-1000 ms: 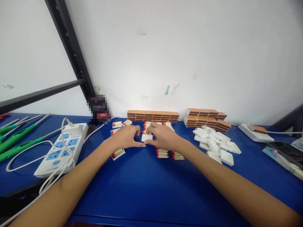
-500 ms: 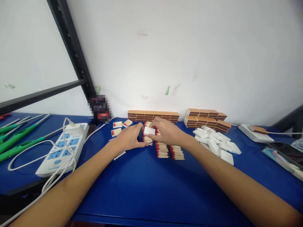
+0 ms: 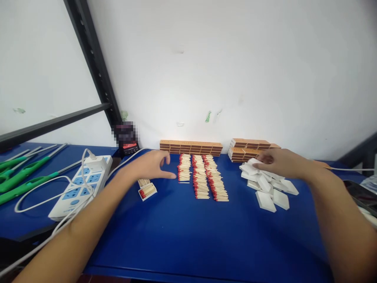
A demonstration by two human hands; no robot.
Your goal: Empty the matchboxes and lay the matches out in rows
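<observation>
My left hand is open, thumb and fingers apart in a C shape, just left of the left row of matches. No object shows between its fingers. Below it lies a white matchbox tray filled with red-tipped matches, and a second filled tray is partly hidden by the hand. To the right, a middle row of matches and a right row of matches lie stacked. My right hand reaches over a heap of white matchbox trays, its thumb and fingers closed on one tray.
Along the wall stand stacked brown matchboxes, with another matchbox stack behind the heap. At left are a white power strip with loose cables and green-handled tools. A dark phone lies at the right edge.
My right hand has moved from the left match row to the heap at right. The white tray it held over the matches no longer shows there. My left hand has shifted slightly left.
</observation>
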